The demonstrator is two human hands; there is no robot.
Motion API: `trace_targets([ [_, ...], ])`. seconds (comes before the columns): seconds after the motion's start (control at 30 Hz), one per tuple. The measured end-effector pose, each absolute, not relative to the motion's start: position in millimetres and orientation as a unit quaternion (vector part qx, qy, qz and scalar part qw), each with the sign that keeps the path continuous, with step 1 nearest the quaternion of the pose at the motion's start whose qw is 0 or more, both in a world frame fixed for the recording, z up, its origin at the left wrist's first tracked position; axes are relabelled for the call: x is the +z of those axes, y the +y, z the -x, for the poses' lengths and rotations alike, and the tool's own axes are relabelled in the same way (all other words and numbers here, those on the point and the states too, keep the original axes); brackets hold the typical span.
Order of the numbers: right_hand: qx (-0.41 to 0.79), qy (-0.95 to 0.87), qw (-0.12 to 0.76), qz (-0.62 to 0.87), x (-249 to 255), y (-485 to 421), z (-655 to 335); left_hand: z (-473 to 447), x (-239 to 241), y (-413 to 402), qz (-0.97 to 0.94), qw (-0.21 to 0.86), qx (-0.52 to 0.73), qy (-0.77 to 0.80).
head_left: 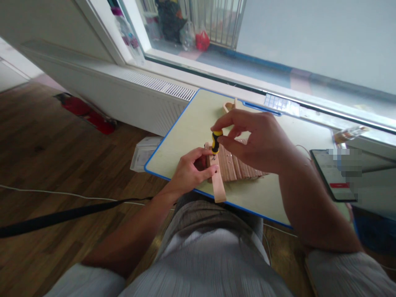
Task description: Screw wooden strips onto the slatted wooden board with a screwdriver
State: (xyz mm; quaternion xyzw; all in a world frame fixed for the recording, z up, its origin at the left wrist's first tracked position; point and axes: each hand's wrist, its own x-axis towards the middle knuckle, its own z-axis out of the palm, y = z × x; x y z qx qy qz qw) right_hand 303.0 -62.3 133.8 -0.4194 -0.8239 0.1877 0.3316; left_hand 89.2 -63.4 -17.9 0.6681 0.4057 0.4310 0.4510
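We are gripping a short black-and-yellow screwdriver [215, 142] with our right hand [256, 136], the thumb and fingers closing around the upper part of its handle. The tool is standing nearly upright, pointing down toward a pale wooden strip [219, 187], though we are not managing to tell whether its tip is touching the small dark spot below it. Our left hand [192, 171] is grasping that strip between thumb and fingers, just beside the screwdriver. The strip is lying along the left end of a brown slatted wooden piece [238, 165], its lower end jutting out toward us near the table's edge. Small shiny bits are dotting the slats, and our right hand is partly covering them. All of this is resting on a pale, blue-edged table [182, 144]. Beyond our right hand, a curved wooden piece [228, 107] is lying near the far edge, while a dark-framed device [328, 169] with a lit screen is sitting at the right. A radiator [167, 113] is running beneath the window to the left, and a red fire extinguisher [88, 113] is lying on the wooden floor [55, 165].
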Motion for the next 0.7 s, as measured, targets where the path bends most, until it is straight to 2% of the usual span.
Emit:
trace_targets([
  [0.4,0.150,-0.831,0.345,0.410,126.8,-58.0,-295.5,-88.7,-17.9,-63.1,-0.673,0.443,0.426,0.411],
  [0.7,0.180,-0.813,0.341,0.437,126.6,-61.5,-293.7,-88.5,-20.3,-62.6,-0.669,0.444,0.432,0.411],
])
